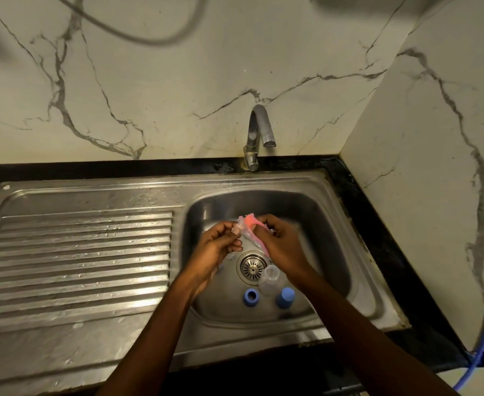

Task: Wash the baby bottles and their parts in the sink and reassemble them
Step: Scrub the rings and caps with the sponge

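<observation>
Two hands are meeting over the stainless steel sink basin (329, 224), just beyond the round steel drain strainer (252, 265). The left hand (218, 244) is pinching one end of a soft pink foam-covered piece (250, 225), and the right hand (280, 247) is gripping the other end with curled fingers. Motion blur is making it hard to tell whether this is a scrubbing cloth or a bottle part, and something translucent may be sitting under the left fingertips.

On the near side of the strainer, a clear plastic baby bottle (269, 280) is lying on the basin floor right beside the strainer's rim. A blue plastic ring (250, 297) is resting nearer the person than the strainer, with a blue plastic cap (285, 296) to its right. A curved chrome tap (259, 132) is standing well beyond the strainer, and no stream is showing from it.

The step in hand looks like soaping and rubbing. Doing it well is probably a matter of working the foam into folds and rims while holding everything over the basin, so that a slippery part is falling only among the others and not onto the drain opening.
</observation>
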